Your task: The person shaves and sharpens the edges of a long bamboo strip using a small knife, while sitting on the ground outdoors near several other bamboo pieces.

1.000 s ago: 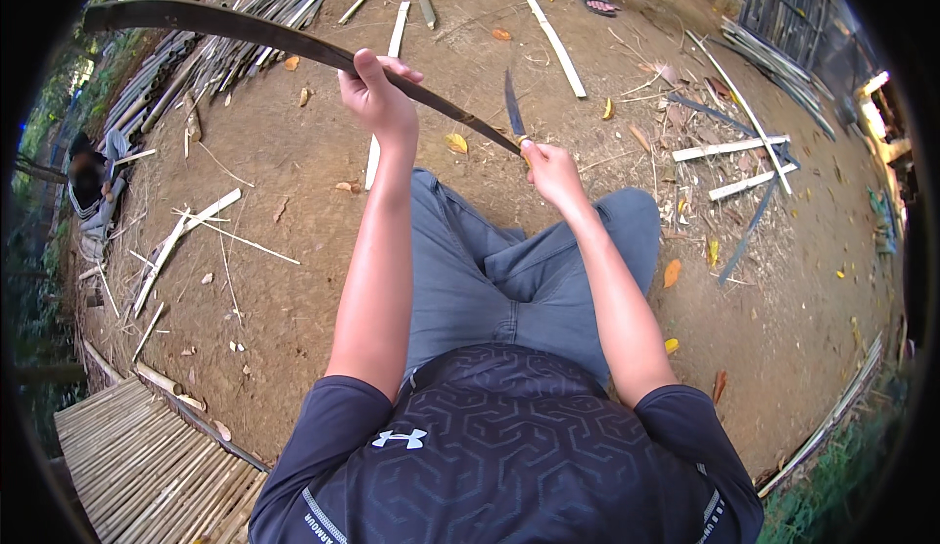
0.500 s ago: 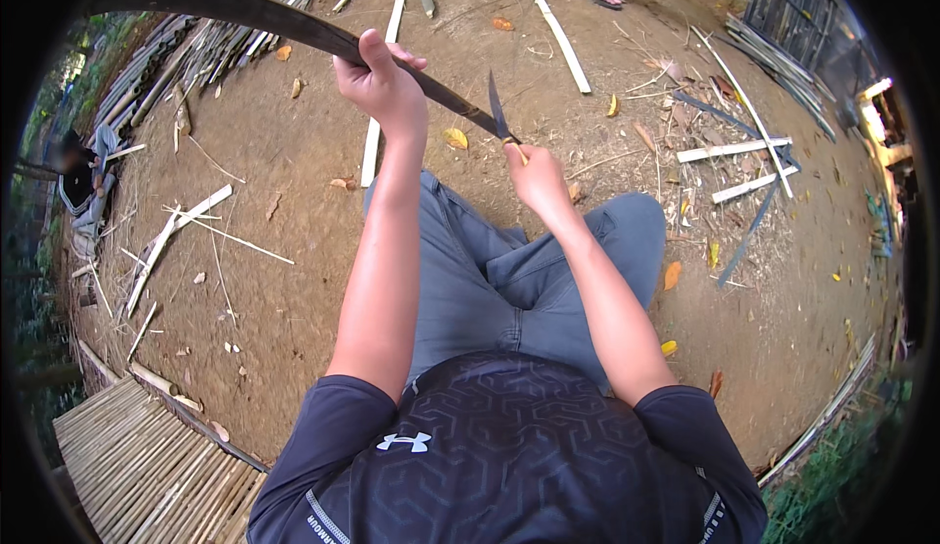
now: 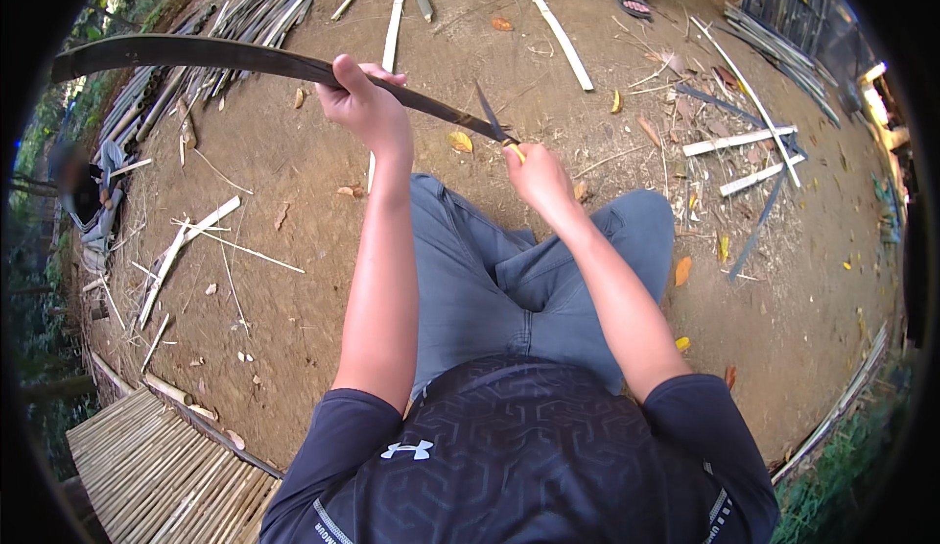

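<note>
A long, dark bamboo strip [image 3: 215,51] slants across in front of me, its wide end out to the far left and its narrow end by my right hand. My left hand [image 3: 370,118] grips it partway along, thumb raised above the strip and fingers behind it. My right hand [image 3: 541,182] is closed around a yellowish handle of a knife [image 3: 489,108], whose thin dark blade points up and away, crossing the strip near its narrow end. Whether the right fingers also pinch the strip is hidden.
Split bamboo poles [image 3: 250,20] are piled at the far left. Pale strips [image 3: 553,25] and shavings litter the dirt. A person's sandalled foot [image 3: 630,0] stands at the back; another person [image 3: 88,187] sits at the left edge. A bamboo-slat platform [image 3: 166,456] lies at lower left.
The strip's wide end has dropped and shifted left, and my left hand has come slightly left and lower. The knife blade leans a little more to the left. The sandalled foot appears farther right.
</note>
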`<state>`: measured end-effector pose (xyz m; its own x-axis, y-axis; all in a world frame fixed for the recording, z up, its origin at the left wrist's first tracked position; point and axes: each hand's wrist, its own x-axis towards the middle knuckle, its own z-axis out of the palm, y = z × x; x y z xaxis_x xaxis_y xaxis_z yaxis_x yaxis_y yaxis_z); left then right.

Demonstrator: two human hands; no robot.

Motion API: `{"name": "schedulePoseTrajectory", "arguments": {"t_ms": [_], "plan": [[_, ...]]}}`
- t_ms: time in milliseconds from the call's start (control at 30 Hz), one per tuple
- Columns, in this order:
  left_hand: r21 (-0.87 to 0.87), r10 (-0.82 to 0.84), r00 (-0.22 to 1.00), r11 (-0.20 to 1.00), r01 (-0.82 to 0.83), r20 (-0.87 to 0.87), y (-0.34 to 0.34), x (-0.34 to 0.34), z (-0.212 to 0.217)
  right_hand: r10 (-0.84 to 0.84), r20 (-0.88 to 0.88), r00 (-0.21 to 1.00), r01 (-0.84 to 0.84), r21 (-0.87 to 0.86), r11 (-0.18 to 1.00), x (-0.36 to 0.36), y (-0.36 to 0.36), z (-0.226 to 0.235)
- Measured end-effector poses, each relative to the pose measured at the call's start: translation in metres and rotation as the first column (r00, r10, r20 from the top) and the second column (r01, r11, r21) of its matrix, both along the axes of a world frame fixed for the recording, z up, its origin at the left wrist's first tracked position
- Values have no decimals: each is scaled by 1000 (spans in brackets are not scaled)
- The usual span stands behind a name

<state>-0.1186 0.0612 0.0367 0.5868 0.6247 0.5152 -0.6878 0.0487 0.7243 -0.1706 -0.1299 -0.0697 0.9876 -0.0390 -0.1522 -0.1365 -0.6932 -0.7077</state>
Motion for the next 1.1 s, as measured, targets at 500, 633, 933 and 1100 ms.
{"name": "schedulePoseTrajectory", "arguments": {"t_ms": [500, 633, 933, 1100], "plan": [[-27, 113, 986, 993, -117, -123, 9, -5, -6, 61, 174, 983, -45, -92, 995, -11, 18, 15], [-70, 102, 985, 991, -113, -139, 3, -5, 0, 41, 126, 991, -24, -135, 991, -7, 17, -2], [-96, 114, 985, 987, -127, -133, 13, 2, -5, 43, -35, 998, -46, -106, 993, 9, 2, -13], [-57, 145, 978, 986, -155, -152, 19, 1, -7, 57, -30, 998, -61, -145, 988, 9, 7, -18]]}}
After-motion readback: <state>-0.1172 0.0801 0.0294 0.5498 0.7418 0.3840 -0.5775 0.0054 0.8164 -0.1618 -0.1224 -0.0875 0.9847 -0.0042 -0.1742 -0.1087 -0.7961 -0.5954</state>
